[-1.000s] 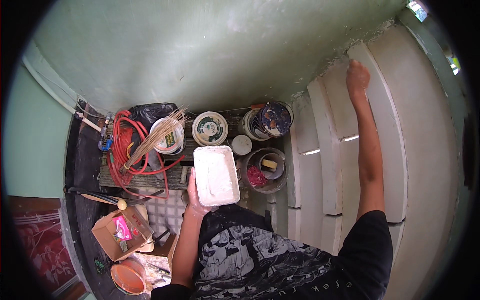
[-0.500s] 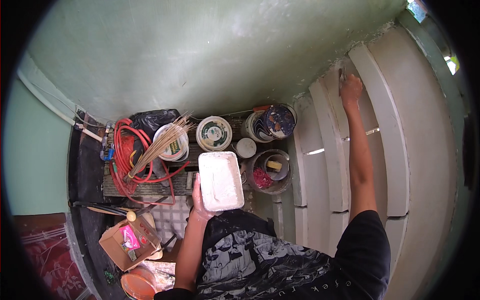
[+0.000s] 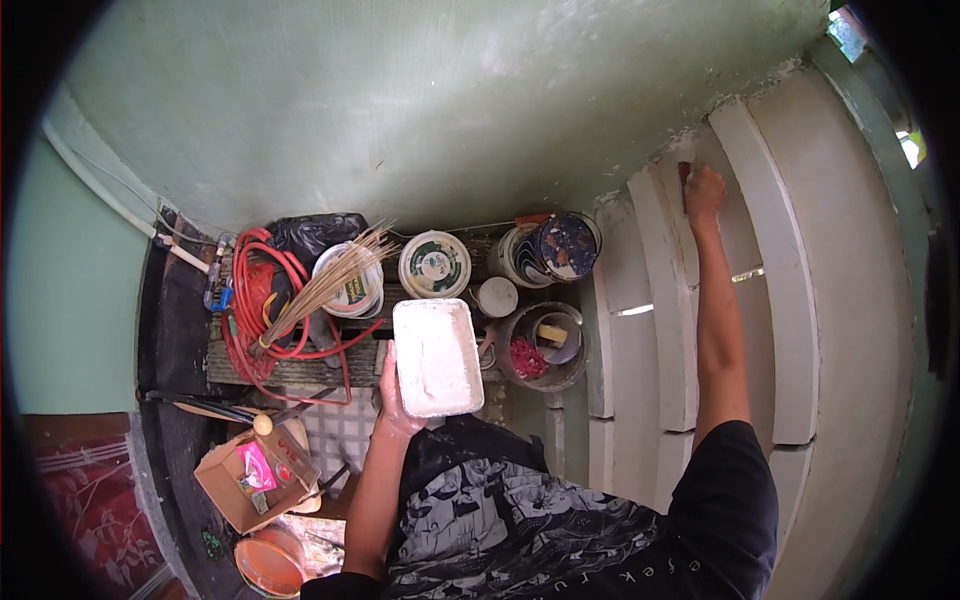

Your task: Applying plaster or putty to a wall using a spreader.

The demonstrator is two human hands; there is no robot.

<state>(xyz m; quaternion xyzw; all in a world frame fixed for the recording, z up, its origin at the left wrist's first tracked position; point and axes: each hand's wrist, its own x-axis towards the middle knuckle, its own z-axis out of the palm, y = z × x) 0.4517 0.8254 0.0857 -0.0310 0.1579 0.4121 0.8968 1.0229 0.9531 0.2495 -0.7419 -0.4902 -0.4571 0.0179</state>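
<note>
My left hand (image 3: 399,405) grips a white rectangular tray (image 3: 476,350) from its left side and underneath. White paste (image 3: 435,345) lies in the tray, with a groove smeared through it. Out at the upper right, my right hand (image 3: 706,190) is closed round a small putty knife (image 3: 684,175), seen nearly edge-on as a narrow dark reddish strip. It is against the pale panel between two slats, close to the corner with the green wall; the fingers partly hide it, and whether the blade touches cannot be made out.
Pale vertical slats (image 3: 765,270) run down my right side. Ahead, a slatted bench (image 3: 225,370) bears a red hose (image 3: 240,275), thin sticks (image 3: 325,290), a lidded tub (image 3: 435,262), a paint-stained bucket (image 3: 568,248) and a bucket with a sponge (image 3: 513,375). A cardboard box (image 3: 228,490) stands lower left.
My right hand has turned slightly, and the putty knife now shows a reddish face rather than a grey edge. The tray has moved slightly left and up, still in my left hand.
</note>
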